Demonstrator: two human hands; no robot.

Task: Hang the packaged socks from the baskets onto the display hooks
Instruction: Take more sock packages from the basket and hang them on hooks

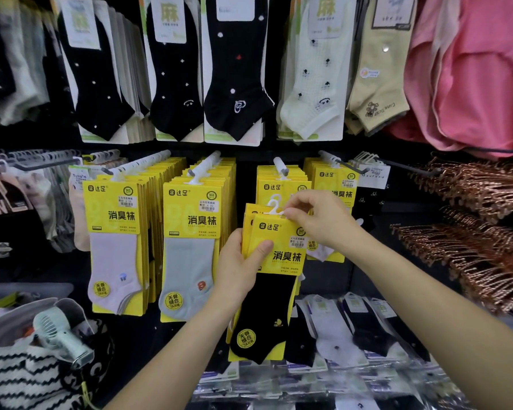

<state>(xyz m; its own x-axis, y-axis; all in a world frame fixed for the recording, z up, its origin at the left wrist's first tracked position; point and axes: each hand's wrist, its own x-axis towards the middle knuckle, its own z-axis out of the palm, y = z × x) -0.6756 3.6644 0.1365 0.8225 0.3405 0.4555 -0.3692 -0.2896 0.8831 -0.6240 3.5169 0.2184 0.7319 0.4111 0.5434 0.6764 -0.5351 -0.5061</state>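
Yellow card backs the black sock pack, which is held up just in front of the yellow hung packs on a display hook. The left hand grips the pack's left edge, thumb pressed across the card front. The right hand pinches the card's top beside its white plastic hanger, which sits below the hook's tip, not on it.

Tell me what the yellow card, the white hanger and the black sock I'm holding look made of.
Yellow card: likely printed cardboard, slightly glossy, flat with crisp edges.
White hanger: probably moulded plastic, smooth with a sheen.
Black sock: knitted fabric, matte, soft-looking, with a small stitched motif.
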